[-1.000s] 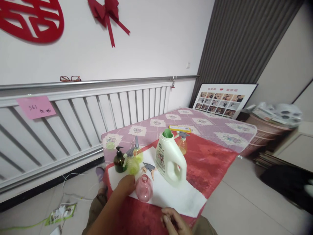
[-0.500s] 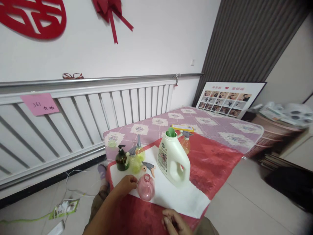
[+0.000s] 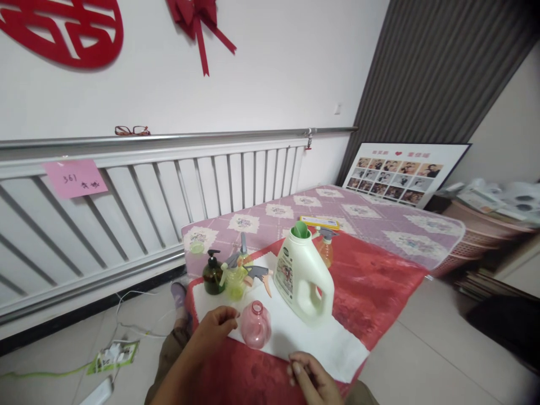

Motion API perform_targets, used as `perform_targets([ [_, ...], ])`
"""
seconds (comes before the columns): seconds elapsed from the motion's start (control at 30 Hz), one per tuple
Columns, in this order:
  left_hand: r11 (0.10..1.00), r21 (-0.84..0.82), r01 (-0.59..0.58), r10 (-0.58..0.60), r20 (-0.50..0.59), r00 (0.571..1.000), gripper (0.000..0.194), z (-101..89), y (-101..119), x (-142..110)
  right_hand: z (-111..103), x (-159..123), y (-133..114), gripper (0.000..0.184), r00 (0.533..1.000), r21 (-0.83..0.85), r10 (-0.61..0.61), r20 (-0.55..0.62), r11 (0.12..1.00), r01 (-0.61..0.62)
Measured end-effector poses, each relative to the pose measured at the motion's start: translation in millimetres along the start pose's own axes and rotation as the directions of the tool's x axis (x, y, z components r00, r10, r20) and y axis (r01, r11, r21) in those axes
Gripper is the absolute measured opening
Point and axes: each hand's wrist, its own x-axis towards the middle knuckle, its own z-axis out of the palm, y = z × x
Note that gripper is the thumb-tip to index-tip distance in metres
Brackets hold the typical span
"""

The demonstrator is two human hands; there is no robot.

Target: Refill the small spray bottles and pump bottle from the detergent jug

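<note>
A white radiator (image 3: 236, 185) lines the white wall (image 3: 287, 67) above pale floor tiles (image 3: 405, 349)

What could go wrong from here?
1. The left hand is right beside the pink bottle, whose mouth is open; a careless nudge might tip it.
2. The jug has only a loose-looking green piece in its mouth. If knocked, it might spill whatever it holds; the level isn't visible.
3. The pump bottle and yellow bottle stand close together, so bumping one could topple both.
</note>
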Motion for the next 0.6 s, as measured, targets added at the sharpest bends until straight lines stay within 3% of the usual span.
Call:
perform_targets([
  [0.13, 0.991, -0.128, -0.036, 0.035, -0.014, 0.999, 0.028, 5.6, 16, -22, 3, 20, -24, 0.039, 0.997, 0.082, 0.001, -0.077, 0.997, 0.005],
  [0.3, 0.955, -0.266, -0.129, 0.133, -0.002, 0.991, 0.018, 26.8, 32, -43, 18, 48, -64, 0.043, 0.991, 0.159, -0.042, -0.125, 0.985, 0.061],
  [0.43, 0.947, -0.262, -0.185, 0.191, -0.003, 0.982, 0.014, 47.3, 29, -50, 29, 61, -87, 0.043, 0.994, 0.273, -0.036, -0.106, 0.960, 0.064],
  [0.6, 0.931, -0.255, -0.261, 0.256, -0.054, 0.965, 0.016, 63.0, 22, -56, 34, 61, -89, 0.037, 0.999, 0.423, 0.020, -0.043, 0.906, 0.000],
])
